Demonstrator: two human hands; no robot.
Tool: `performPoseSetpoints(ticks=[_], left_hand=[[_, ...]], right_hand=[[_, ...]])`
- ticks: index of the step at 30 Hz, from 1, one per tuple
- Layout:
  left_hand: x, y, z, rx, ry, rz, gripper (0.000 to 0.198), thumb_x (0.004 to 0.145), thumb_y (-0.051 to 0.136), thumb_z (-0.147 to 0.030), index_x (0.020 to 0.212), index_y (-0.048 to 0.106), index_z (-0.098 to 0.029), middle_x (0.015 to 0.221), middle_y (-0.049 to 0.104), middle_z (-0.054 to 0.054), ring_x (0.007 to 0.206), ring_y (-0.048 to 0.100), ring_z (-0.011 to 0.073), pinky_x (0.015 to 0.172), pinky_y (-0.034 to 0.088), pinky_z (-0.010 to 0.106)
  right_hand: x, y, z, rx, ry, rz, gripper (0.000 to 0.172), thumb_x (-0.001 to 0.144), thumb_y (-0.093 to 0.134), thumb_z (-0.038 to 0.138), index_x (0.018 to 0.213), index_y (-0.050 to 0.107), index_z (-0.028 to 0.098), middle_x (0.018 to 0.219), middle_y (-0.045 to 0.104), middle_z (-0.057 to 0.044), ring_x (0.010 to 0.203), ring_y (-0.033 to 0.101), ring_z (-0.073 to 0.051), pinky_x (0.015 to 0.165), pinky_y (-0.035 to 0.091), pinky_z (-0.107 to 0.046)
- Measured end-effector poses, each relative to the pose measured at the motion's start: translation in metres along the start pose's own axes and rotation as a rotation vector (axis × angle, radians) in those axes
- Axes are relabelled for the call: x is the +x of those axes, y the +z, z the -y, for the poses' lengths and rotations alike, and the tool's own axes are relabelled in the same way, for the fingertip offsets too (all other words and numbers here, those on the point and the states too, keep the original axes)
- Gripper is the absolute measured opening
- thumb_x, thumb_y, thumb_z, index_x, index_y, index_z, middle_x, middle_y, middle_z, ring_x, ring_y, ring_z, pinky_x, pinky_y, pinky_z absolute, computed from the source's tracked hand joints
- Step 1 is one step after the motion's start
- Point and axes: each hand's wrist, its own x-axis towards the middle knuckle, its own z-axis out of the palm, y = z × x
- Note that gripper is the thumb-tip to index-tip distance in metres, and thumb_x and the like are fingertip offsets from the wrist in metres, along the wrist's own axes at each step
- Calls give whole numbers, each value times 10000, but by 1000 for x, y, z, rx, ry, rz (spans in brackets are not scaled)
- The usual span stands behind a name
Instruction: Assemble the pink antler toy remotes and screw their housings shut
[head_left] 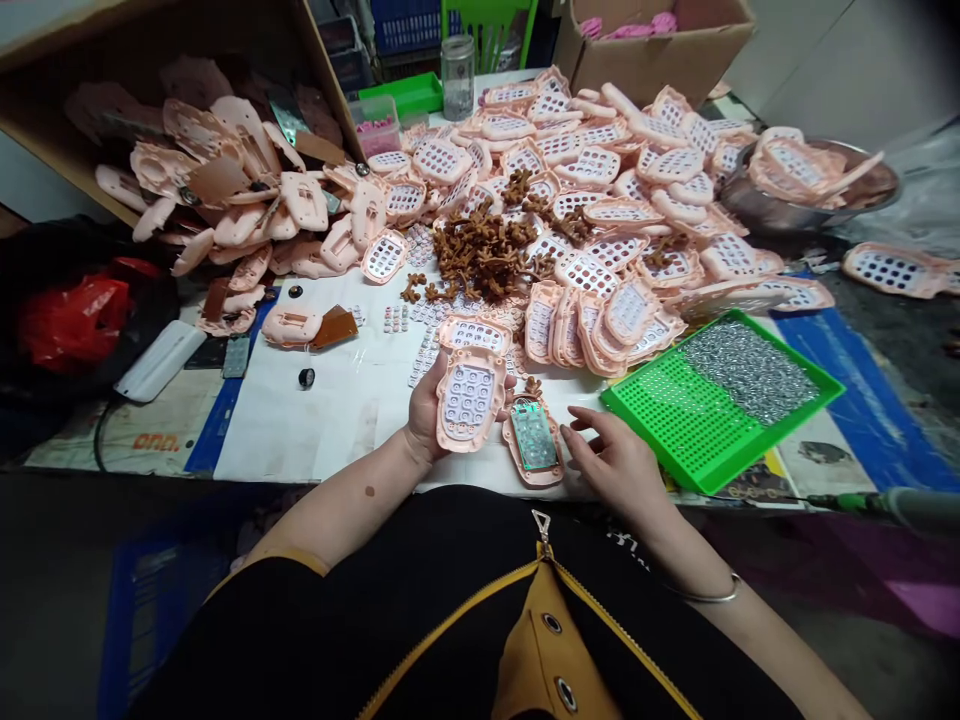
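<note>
A small assembly workshop – pink moulded keypad casings (570, 170) lie heaped across a paper-covered workbench (300, 420); a green perforated tray (660, 430) sits among them; cardboard cartons (645, 50) and a steel bowl (877, 190) hold more.

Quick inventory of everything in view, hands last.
held keypad frame: one, pink, left palm
domed keypad frame: one, pink, between hands
loose keypad frames: dozens, pink, heaped behind
perforated tray: one, green, right of hands
metal discs: many, silver, in tray
brown sprues: one heap, brown, mid-table
steel bowl: one, silver, far right
left cardboard box: one, brown, holding frames
back cardboard box: one, brown, holding pink items
glass jar: one, clear, table's back
left hand: one, holding frame
right hand: one, open, silver bangle
</note>
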Motion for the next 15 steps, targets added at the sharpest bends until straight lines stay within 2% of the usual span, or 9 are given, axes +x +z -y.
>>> performPoseSetpoints(ticks=[3, 6, 8, 11, 15], left_hand=[[0, 0, 2, 11, -18, 12, 681, 832, 522, -641, 1102, 640, -27, 1001, 714, 249, 859, 714, 327, 643, 576, 378], [0, 4, 5, -3, -28, 15, 639, 843, 500, -635, 1052, 650, -51, 968, 726, 217, 792, 713, 295, 630, 577, 378], [0, 9, 8, -14, -18, 9, 620, 845, 495, -637, 1037, 651, -68, 961, 729, 199, 819, 713, 299, 659, 576, 384], [1, 15, 10, -35, 12, -13, 570, 862, 490, -622, 1046, 646, -105, 932, 730, 163, 902, 708, 313, 737, 569, 396], [6, 20, 8, -47, -9, -48, 565, 904, 413, -616, 1012, 645, -112, 857, 725, 136, 864, 712, 291, 710, 567, 371]], right_hand=[[1, -7, 15, -44, -238, -123, 305, 916, 541, 363, 1085, 674, 148, 910, 677, -109, 622, 607, -169, 613, 496, -343], [4, -8, 36, -14, -459, -129, 209, 934, 545, 248, 1092, 664, 178, 922, 671, -89, 739, 638, -168, 663, 507, -309], [8, -4, 49, -10, -560, -103, 204, 931, 556, 218, 1109, 652, 192, 942, 670, -85, 816, 651, -174, 698, 517, -299], [13, 4, 65, -80, -638, -53, 218, 943, 540, 243, 1128, 636, 183, 956, 668, -96, 822, 657, -179, 690, 522, -294], [18, 12, 74, -219, -643, -63, 259, 971, 478, 299, 1101, 641, 145, 903, 667, -109, 751, 656, -187, 608, 503, -288]])
